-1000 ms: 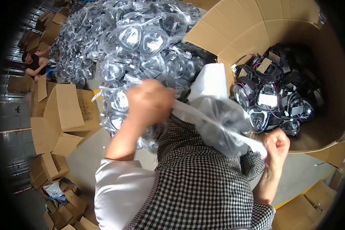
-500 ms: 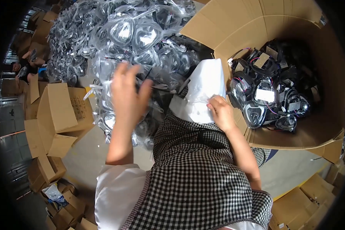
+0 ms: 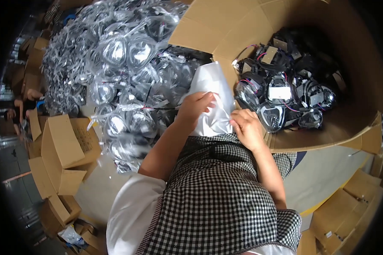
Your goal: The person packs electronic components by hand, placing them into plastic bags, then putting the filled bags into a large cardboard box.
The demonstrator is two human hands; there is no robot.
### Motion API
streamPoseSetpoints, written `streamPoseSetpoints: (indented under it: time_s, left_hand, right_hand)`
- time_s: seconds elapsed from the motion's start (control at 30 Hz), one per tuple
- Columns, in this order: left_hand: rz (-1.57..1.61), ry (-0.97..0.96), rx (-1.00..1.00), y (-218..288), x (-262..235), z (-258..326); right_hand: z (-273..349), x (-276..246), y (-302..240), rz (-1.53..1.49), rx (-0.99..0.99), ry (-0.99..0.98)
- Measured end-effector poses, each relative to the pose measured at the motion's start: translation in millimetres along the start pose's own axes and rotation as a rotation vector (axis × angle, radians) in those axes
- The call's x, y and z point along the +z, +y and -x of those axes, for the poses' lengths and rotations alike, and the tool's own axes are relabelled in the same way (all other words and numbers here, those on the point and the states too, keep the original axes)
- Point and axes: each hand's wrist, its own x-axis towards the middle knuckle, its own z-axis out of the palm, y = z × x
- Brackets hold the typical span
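A stack of white translucent plastic bags [image 3: 215, 80] lies on my lap, over the checked apron. My left hand [image 3: 195, 109] is closed on the bag layer at its left side, thumb and fingertips together on the film. My right hand [image 3: 247, 127] has its fingers curled in on the lower right edge of the same white plastic, pinching it. To the left and ahead is a big heap of lamp-like parts in clear bags [image 3: 132, 51], with shiny lenses. One bagged part [image 3: 130, 145] at the heap's near edge is blurred.
A large open carton [image 3: 327, 142] on the right holds several unbagged black lamp-like parts [image 3: 273, 117] with coloured wires. Its flap stands beside the white bags. Empty-looking cartons [image 3: 61, 142] stand at left; flattened cardboard [image 3: 349, 212] lies at lower right. Another person's arm [image 3: 19, 110] shows far left.
My left hand has come from above the heap, open, to the white plastic and closed on it. My right hand stays at the bag's edge. The view has shifted a little.
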Motion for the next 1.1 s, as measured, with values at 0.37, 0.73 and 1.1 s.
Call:
streamPoseSetpoints:
  time_s: [0.37,0.73,1.1]
  left_hand:
    - [0.355,-0.020,0.011,18,68,56]
    - [-0.571,-0.712,0.082,68,94,-2]
    - [-1.720,-0.039,0.633,76,151,-274]
  right_hand:
    - [4,-60,-40,-0.379,0.101,0.191]
    - [14,-110,6,-0.086,0.102,0.060]
    - [-19,-113,208,0.028,0.595,0.272]
